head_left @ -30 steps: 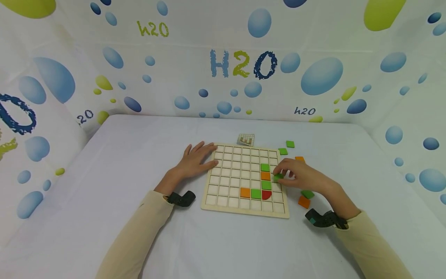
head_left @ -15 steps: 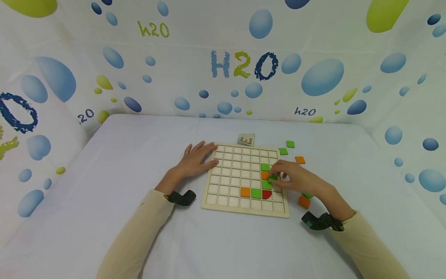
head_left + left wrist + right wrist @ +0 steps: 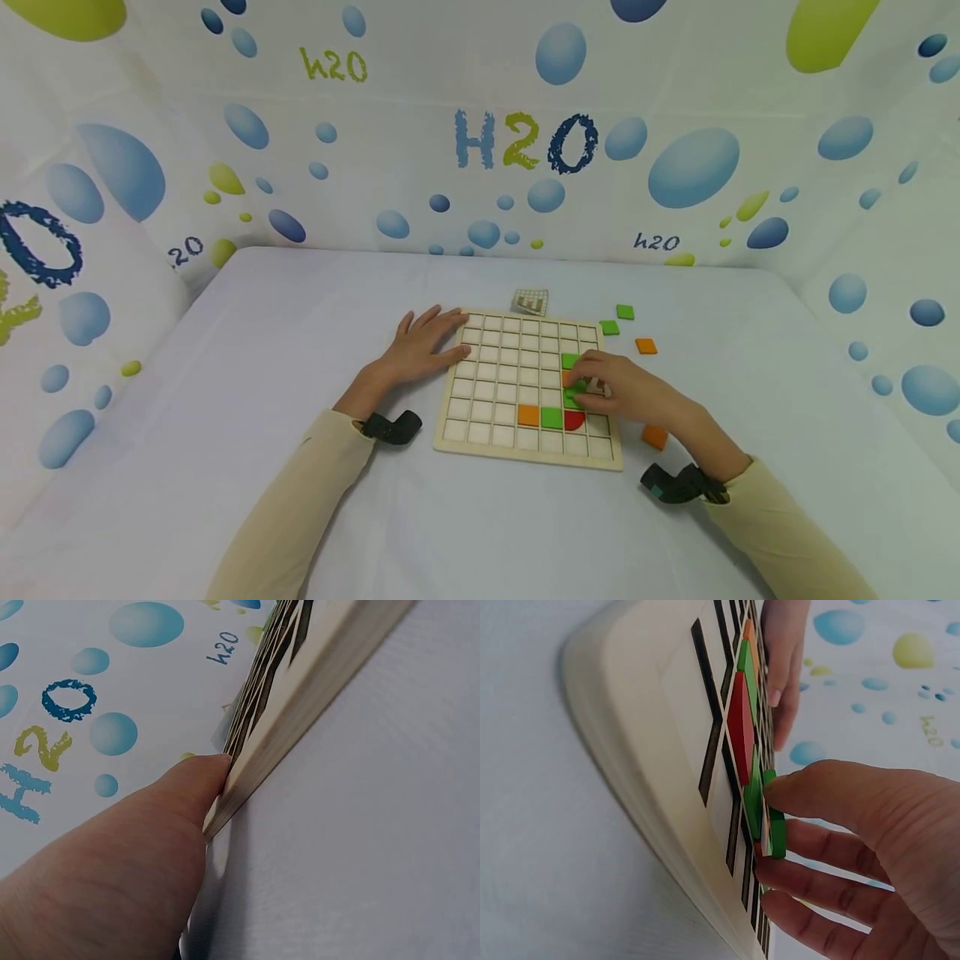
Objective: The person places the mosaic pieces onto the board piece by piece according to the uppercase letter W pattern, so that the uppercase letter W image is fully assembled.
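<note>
A square wooden grid board [image 3: 487, 454] lies on the white table. My left hand [image 3: 420, 346] rests on its left edge, fingers spread, and in the left wrist view the thumb [image 3: 202, 780] touches the rim. Over the board's right part, my right hand [image 3: 633, 387] pinches a green square tile [image 3: 778, 825] between thumb and fingers. That tile hangs tilted just above the laid pieces. Set in the grid are an orange tile [image 3: 528, 415], a green tile [image 3: 551, 417], a rounded red piece [image 3: 573, 420] and another green tile [image 3: 570, 361]; my right fingers partly hide that column.
Behind the board lies a small card [image 3: 531, 302] with a printed grid. Loose tiles lie to the right: two green, one of them a far green tile [image 3: 625, 312], an orange tile [image 3: 646, 346], and another orange tile [image 3: 655, 436] near my right wrist. A patterned cloth backdrop [image 3: 412, 125] encloses the table.
My right hand has carried the green tile leftward from the board's right edge to above the coloured column. The left hand has stayed in place.
</note>
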`<state>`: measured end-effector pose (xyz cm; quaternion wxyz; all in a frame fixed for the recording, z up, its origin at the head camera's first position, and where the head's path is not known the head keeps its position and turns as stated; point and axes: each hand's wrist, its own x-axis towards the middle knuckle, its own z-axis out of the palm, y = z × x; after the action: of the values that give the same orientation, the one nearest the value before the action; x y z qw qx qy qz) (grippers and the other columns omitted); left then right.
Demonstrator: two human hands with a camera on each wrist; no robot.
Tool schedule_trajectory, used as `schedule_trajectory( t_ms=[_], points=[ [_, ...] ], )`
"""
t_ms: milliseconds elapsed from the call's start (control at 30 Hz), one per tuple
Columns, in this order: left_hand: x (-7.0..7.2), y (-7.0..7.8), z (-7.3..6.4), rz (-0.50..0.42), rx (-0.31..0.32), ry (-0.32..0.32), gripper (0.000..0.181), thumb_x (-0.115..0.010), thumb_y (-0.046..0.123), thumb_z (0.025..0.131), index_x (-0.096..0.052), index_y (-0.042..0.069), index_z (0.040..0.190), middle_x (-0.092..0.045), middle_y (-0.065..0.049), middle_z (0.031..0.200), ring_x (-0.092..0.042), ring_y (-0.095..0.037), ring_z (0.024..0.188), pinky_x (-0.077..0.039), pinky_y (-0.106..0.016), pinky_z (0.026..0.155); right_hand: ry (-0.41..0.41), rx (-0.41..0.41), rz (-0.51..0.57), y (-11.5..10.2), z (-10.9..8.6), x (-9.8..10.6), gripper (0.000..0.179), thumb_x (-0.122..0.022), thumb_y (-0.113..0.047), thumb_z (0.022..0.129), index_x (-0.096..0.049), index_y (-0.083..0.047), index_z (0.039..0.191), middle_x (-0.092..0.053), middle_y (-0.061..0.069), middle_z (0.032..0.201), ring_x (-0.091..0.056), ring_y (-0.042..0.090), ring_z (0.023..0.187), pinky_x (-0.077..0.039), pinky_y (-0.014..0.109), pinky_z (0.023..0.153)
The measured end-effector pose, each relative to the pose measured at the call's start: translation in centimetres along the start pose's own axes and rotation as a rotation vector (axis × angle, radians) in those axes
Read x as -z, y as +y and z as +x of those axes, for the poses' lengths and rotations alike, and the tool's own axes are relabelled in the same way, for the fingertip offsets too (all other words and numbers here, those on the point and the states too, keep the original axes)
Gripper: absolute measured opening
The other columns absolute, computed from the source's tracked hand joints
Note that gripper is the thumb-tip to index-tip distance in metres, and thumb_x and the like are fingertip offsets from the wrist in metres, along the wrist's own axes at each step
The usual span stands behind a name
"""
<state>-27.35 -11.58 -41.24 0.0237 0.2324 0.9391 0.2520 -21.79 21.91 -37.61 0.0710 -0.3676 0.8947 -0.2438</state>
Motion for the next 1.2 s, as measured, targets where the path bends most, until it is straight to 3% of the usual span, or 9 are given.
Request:
schedule_trajectory(
  t_ms=[367,833,1200],
  points=[
    [-0.4,0.1,0.4,-0.016,-0.008,-0.005,0.065,-0.055,0.042,0.098,-0.036,0.012,0.152,-0.028,-0.009,0.159,-0.01,-0.033,0.15,0.004,-0.059,0.116,0.015,-0.004,-0.055,-0.5,0.1,-0.2,0.012,-0.07,-0.012,0.091,-0.069,-0.01,0.103,-0.06,0.001,0.106,-0.057,0.017,0.089,-0.054,0.032,0.08],
    [-1.0,0.5,1.1,-0.018,-0.032,-0.006,0.064,-0.054,0.042,0.098,-0.036,0.012,0.151,-0.029,-0.009,0.159,-0.011,-0.033,0.15,0.004,-0.059,0.116,0.04,0.15,-0.035,-0.2,0.1,-0.9,0.01,-0.067,-0.008,0.092,-0.068,-0.008,0.102,-0.061,0.003,0.105,-0.058,0.017,0.088,-0.053,0.031,0.077],
    [-0.5,-0.3,0.4,-0.013,-0.012,0.016,0.064,-0.055,0.042,0.098,-0.037,0.012,0.151,-0.03,-0.009,0.159,-0.012,-0.034,0.149,0.003,-0.06,0.115,0.037,0.167,-0.079,-1.1,1.4,-2.0,0.006,-0.068,-0.014,0.092,-0.069,-0.013,0.098,-0.062,-0.002,0.107,-0.057,0.016,0.101,-0.052,0.03,0.087]
  ],
)
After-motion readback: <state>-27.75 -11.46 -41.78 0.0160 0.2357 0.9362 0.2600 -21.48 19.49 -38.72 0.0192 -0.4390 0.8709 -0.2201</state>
